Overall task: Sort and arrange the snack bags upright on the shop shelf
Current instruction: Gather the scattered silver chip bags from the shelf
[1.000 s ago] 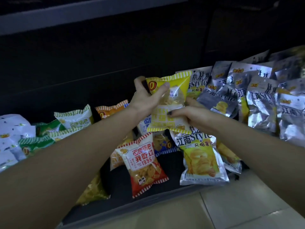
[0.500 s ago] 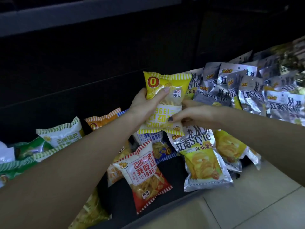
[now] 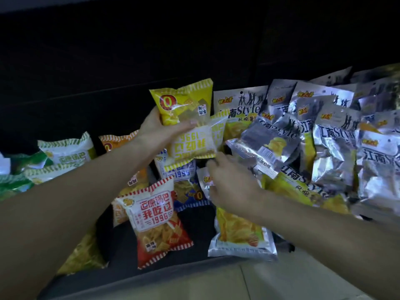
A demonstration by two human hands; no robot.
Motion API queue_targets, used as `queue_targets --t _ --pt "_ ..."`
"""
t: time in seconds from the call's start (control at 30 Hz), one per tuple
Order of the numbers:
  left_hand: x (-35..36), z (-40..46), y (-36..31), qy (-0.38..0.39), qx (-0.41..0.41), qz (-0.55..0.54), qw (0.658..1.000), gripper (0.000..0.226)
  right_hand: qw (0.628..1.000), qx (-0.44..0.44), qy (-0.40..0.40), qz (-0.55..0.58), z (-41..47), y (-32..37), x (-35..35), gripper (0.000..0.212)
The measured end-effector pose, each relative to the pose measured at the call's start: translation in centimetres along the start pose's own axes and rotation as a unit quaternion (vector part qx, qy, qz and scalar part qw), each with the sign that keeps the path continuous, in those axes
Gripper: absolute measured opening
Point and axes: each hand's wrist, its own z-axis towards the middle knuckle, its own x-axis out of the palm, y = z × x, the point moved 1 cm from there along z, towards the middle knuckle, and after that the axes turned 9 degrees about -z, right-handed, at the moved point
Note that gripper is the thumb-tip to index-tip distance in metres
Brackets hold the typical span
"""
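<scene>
My left hand [image 3: 160, 131] grips a yellow snack bag [image 3: 186, 100], held upside down above the shelf, with a second yellow bag's edge [image 3: 219, 131] showing behind it. Just below it my right hand [image 3: 233, 187] is blurred and hovers over a silver chip bag [image 3: 240, 234] lying flat. Its fingertips are at that bag's top edge; whether they grip it is unclear. A red-and-white bag [image 3: 155, 217] leans in front of blue bags [image 3: 188, 193].
Several silver bags [image 3: 333, 148] are piled at the right. Green-and-white bags [image 3: 65, 150] and an orange bag [image 3: 116, 141] lie at the left. The dark shelf's front edge [image 3: 129, 282] runs below, with pale floor tile [image 3: 281, 278] beyond it. The shelf's back is dark.
My right hand has come off the yellow bag and dropped toward the silver bag below. My left hand keeps its hold on the yellow bag, now slightly higher.
</scene>
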Motion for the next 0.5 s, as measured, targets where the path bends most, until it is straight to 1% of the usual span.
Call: queue_targets --t 0.03,0.07,0.1,0.17,0.2,0.27,0.33,0.43,0.5 --pt "0.3 -0.2 0.0 -0.009 0.002 -0.005 1.000 0.066 0.998 -0.053 -0.010 -0.016 -0.4 0.8 0.3 0.033" --pt "0.6 -0.4 0.0 -0.021 0.005 -0.008 1.000 0.064 0.996 -0.090 0.007 -0.013 -0.6 1.3 0.7 0.036" --pt "1.0 -0.6 0.2 -0.033 0.007 -0.010 0.999 0.063 0.992 -0.115 0.043 -0.008 -0.7 1.6 1.3 0.037" --pt "1.9 -0.7 0.5 -0.043 0.005 -0.009 0.999 0.062 0.981 -0.148 0.124 -0.034 -1.4 2.0 2.7 0.041" --pt "2.3 -0.6 0.7 -0.043 0.002 -0.009 0.999 0.062 0.973 -0.157 0.155 -0.065 -1.9 2.0 3.4 0.046" --pt "3.2 -0.3 0.9 -0.037 0.001 0.002 0.999 0.063 0.957 -0.163 0.193 -0.142 -2.7 1.3 4.9 0.054" --pt "4.1 0.1 1.0 -0.019 0.004 0.018 1.000 0.065 0.955 -0.162 0.181 -0.172 -3.1 0.3 5.6 0.050" --pt "5.3 0.5 1.7 0.019 -0.001 0.036 0.999 0.067 0.957 -0.157 0.166 -0.178 -3.3 -0.8 6.1 0.042" --pt "5.6 0.8 2.4 0.018 -0.010 0.049 0.999 0.067 0.959 -0.146 0.169 -0.174 -3.4 -1.5 6.3 0.040"
